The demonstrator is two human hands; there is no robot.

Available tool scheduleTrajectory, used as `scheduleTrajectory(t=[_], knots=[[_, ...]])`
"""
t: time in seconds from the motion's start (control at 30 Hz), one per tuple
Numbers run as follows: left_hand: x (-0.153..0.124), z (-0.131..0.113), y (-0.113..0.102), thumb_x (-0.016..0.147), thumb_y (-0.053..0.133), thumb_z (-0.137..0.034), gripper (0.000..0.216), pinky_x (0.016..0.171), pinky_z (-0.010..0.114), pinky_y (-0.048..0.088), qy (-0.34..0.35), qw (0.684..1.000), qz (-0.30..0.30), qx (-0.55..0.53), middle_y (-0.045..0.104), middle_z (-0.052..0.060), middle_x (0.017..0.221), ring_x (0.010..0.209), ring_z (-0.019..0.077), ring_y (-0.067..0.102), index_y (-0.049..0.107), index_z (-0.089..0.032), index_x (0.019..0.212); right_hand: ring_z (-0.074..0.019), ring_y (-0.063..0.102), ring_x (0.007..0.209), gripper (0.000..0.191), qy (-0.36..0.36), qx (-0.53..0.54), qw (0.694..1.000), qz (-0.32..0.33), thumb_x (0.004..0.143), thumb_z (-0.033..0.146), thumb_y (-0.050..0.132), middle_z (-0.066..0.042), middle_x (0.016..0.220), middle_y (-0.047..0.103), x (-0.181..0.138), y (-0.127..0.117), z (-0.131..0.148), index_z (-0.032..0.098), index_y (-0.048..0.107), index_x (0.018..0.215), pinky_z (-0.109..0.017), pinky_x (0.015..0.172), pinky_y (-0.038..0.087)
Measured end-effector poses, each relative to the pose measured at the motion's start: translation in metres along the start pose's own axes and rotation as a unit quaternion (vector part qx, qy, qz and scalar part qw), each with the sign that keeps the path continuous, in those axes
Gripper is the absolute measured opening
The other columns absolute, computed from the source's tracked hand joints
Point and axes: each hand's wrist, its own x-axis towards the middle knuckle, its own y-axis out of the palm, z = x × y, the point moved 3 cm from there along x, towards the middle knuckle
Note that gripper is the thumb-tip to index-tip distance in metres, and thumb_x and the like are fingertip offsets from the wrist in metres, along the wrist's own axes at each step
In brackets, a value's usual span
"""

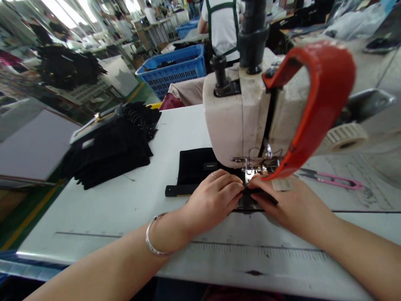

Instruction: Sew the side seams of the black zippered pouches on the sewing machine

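Observation:
A black fabric piece point(192, 165) with a small label lies flat under the head of the sewing machine point(224, 121). Along its near edge runs a black strap point(173, 191) with a hole at its left end. My left hand point(217, 194) presses on the fabric and strap just left of the presser foot point(249, 172), fingers bent together. On the right side of the foot, my right hand point(282, 198) pinches the black strap between thumb and fingers. The fingertips of both hands nearly meet in front of the needle area, where the exact grip is partly hidden.
Stacked black fabric pieces point(109, 146) lie at the table's left. Pink thread snips point(335, 179) rest right of the machine. A red curved guard point(326, 92) arches over my right hand. Behind the table stand a blue crate point(175, 67) and a person in white point(224, 25).

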Motion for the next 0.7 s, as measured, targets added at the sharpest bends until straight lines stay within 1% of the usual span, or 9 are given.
scheduleTrajectory(t=[0.13,0.2,0.33,0.43,0.57,0.7], knots=[[-0.003,0.002,0.0,0.094,0.065,-0.016,0.009,0.093,0.034,0.059,-0.022,0.998,0.007,-0.05,0.076,0.004,0.107,0.098,0.0168,0.072,0.067,-0.017,0.103,-0.0258,0.066,0.094,0.015,-0.017,0.015,1.0,-0.018,0.099,0.027,0.056,-0.006,0.103,0.074,0.0,-0.003,0.003,0.021,0.068,0.106,-0.041,0.08,0.053],[-0.003,0.002,0.0,0.095,0.063,-0.014,0.009,0.093,0.034,0.058,-0.027,0.998,0.006,-0.054,0.076,0.004,0.107,0.098,0.0169,0.072,0.067,-0.018,0.101,-0.0257,0.066,0.093,0.012,-0.001,0.018,1.0,-0.011,0.097,0.024,0.059,-0.005,0.101,0.074,0.001,-0.004,0.003,0.021,0.07,0.102,-0.039,0.078,0.053],[0.0,0.0,0.001,0.096,0.06,-0.016,0.006,0.092,0.034,0.059,-0.033,0.999,0.002,-0.026,0.075,0.006,0.103,0.094,0.0175,0.071,0.065,-0.017,0.097,-0.0252,0.066,0.091,0.009,0.032,0.012,0.999,0.003,0.093,0.019,0.063,-0.007,0.1,0.074,0.003,-0.004,0.002,0.019,0.072,0.096,-0.038,0.075,0.054],[0.001,-0.001,0.0,0.097,0.057,-0.015,0.008,0.093,0.035,0.059,-0.032,0.999,0.003,-0.015,0.075,0.006,0.103,0.095,0.0172,0.071,0.065,-0.017,0.097,-0.0248,0.066,0.092,0.011,0.017,0.019,1.0,-0.008,0.094,0.018,0.061,-0.006,0.1,0.074,0.005,-0.006,0.003,0.02,0.072,0.097,-0.038,0.077,0.054],[-0.001,-0.001,-0.002,0.093,0.065,-0.015,0.005,0.094,0.034,0.058,-0.031,0.999,0.009,-0.043,0.077,0.005,0.105,0.097,0.0177,0.072,0.069,-0.017,0.095,-0.0245,0.067,0.09,0.013,-0.012,0.038,0.999,-0.029,0.095,0.018,0.058,-0.003,0.095,0.075,0.006,-0.01,0.006,0.021,0.071,0.096,-0.038,0.076,0.054],[-0.002,0.001,-0.003,0.094,0.066,-0.017,0.007,0.094,0.034,0.058,-0.042,0.998,0.014,-0.05,0.078,0.002,0.105,0.098,0.0169,0.072,0.073,-0.019,0.096,-0.024,0.066,0.094,0.013,0.001,0.043,0.999,-0.033,0.094,0.016,0.059,-0.002,0.098,0.074,0.005,-0.009,0.006,0.023,0.071,0.094,-0.037,0.082,0.053]])
